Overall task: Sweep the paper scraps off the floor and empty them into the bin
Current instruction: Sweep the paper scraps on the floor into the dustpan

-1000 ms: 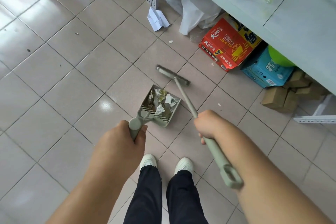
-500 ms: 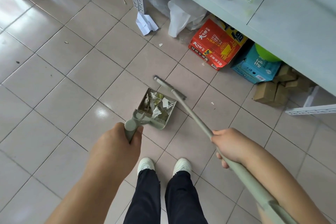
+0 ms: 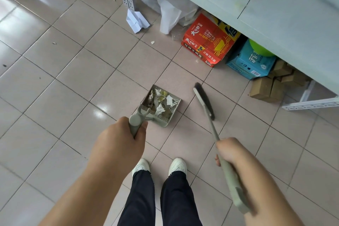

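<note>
Head view: we see torn white and yellowish paper scraps heaped in a grey-green dustpan, whose handle the left hand clenches. The right hand grips a matching broom, its head just right of the pan and possibly off the pinkish tiled floor. A stray scrap lies near a red carton under a pale shelf.

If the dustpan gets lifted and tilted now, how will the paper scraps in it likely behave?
The paper scraps look crumpled and thin, so probably very light and quick to slide out. They sit loosely piled in the dustpan, so a jolt might spill some.
</note>
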A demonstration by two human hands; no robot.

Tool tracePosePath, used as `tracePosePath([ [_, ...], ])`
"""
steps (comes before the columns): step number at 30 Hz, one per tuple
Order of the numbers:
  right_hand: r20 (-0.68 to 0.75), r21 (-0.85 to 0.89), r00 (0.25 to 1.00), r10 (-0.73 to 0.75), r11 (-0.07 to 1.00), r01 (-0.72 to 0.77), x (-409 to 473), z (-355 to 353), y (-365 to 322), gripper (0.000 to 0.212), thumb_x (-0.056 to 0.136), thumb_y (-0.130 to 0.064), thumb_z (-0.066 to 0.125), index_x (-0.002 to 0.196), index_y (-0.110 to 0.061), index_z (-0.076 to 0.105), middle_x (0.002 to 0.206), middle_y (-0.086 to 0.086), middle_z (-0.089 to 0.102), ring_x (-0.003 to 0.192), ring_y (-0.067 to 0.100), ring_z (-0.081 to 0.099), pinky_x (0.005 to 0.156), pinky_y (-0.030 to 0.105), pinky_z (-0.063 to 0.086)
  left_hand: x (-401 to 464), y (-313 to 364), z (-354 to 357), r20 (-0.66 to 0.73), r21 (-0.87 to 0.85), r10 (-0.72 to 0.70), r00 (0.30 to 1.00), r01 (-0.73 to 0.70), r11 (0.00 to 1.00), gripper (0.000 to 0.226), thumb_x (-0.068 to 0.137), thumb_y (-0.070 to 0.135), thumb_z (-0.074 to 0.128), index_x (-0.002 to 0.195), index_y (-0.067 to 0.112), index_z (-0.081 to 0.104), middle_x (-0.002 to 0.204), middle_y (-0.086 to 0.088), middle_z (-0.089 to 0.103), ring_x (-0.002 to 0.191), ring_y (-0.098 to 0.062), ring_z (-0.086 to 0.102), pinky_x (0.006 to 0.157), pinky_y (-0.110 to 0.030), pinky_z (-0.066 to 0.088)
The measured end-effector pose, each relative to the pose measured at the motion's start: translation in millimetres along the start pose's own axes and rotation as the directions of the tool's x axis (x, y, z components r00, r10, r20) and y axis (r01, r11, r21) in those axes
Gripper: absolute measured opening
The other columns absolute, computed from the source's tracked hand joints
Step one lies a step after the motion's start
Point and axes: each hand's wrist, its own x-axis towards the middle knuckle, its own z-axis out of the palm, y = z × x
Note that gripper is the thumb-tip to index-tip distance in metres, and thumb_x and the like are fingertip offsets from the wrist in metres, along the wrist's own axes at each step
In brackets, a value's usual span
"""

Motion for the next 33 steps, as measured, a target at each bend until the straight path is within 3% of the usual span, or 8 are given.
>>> tracePosePath([
  [4,0.080,-0.071,0.992,-0.096,0.992,0.102,-2,15,-18,0.024,0.089,-0.004,0.036,0.097,0.002,0.058,0.054,0.014,0.053,0.054,0.029,0.055,0.068,0.044,0.055,1,11,3,0.002,0.025,-0.017,1.000,0.017,1.000,0.043,0.090,0.054,0.038,0.072,0.015,0.042,0.060,0.001,0.052,0.052,-0.018,0.046,0.043,-0.025,0.029],
  [7,0.137,-0.072,0.984,-0.110,0.990,0.121,-3,10,-31,0.033,0.088,-0.006,0.030,0.105,-0.006,0.059,0.052,0.012,0.053,0.038,0.021,0.049,0.051,0.031,0.050,1,15,4,-0.005,0.039,-0.040,0.999,0.040,0.998,0.042,0.090,0.054,0.038,0.074,0.015,0.042,0.061,0.001,0.052,0.055,-0.023,0.047,0.044,-0.027,0.029],
  [10,0.192,-0.160,0.969,-0.156,0.969,0.188,-13,-5,-37,0.032,0.092,-0.011,0.031,0.110,-0.012,0.058,0.056,0.010,0.051,0.033,0.019,0.047,0.046,0.022,0.045,-2,19,5,-0.015,0.063,-0.063,0.998,0.064,0.996,0.042,0.089,0.055,0.036,0.075,0.016,0.042,0.062,0.002,0.052,0.055,-0.023,0.047,0.044,-0.027,0.030],
  [15,0.249,-0.282,0.946,-0.209,0.919,0.277,-41,-39,-39,0.023,0.094,-0.016,0.033,0.085,-0.016,0.053,0.062,0.008,0.051,0.030,0.017,0.046,0.040,0.014,0.039,-4,25,7,-0.027,0.047,-0.086,0.996,0.087,0.995,0.043,0.089,0.055,0.036,0.076,0.015,0.043,0.063,0.000,0.054,0.057,-0.026,0.050,0.047,-0.028,0.037],
  [21,0.217,-0.267,0.935,-0.282,0.904,0.335,-43,-44,-74,0.022,0.095,-0.017,0.037,0.089,-0.016,0.058,0.057,0.007,0.050,0.031,0.017,0.044,0.042,0.019,0.041,6,15,-3,-0.053,0.000,-0.133,0.990,0.133,0.991,0.040,0.090,0.052,0.037,0.076,0.015,0.042,0.060,0.001,0.050,0.051,-0.018,0.042,0.042,-0.026,0.026],
  [26,0.139,-0.250,0.936,-0.324,0.903,0.350,-21,-12,-146,0.023,0.094,-0.011,0.034,0.102,-0.008,0.056,0.060,0.011,0.051,0.032,0.018,0.045,0.040,0.018,0.041,28,-1,-17,-0.064,-0.026,-0.154,0.986,0.153,0.988,0.040,0.089,0.053,0.036,0.072,0.017,0.040,0.060,0.000,0.052,0.056,-0.024,0.048,0.045,-0.029,0.030],
  [31,0.120,-0.302,0.926,-0.358,0.875,0.377,-10,32,-230,0.023,0.094,-0.006,0.033,0.104,0.000,0.052,0.060,0.014,0.053,0.041,0.022,0.051,0.050,0.028,0.049,51,-14,-34,-0.042,-0.047,-0.186,0.982,0.184,0.982,0.040,0.089,0.053,0.034,0.071,0.018,0.040,0.063,-0.001,0.054,0.061,-0.027,0.053,0.047,-0.030,0.035],
  [33,0.107,-0.306,0.914,-0.391,0.862,0.405,-4,46,-255,0.032,0.094,-0.006,0.033,0.114,0.008,0.054,0.060,0.013,0.055,0.056,0.027,0.058,0.072,0.039,0.058,56,-14,-39,-0.026,-0.047,-0.177,0.984,0.176,0.983,0.041,0.089,0.054,0.034,0.070,0.019,0.039,0.062,0.001,0.053,0.059,-0.024,0.051,0.045,-0.029,0.033],
])
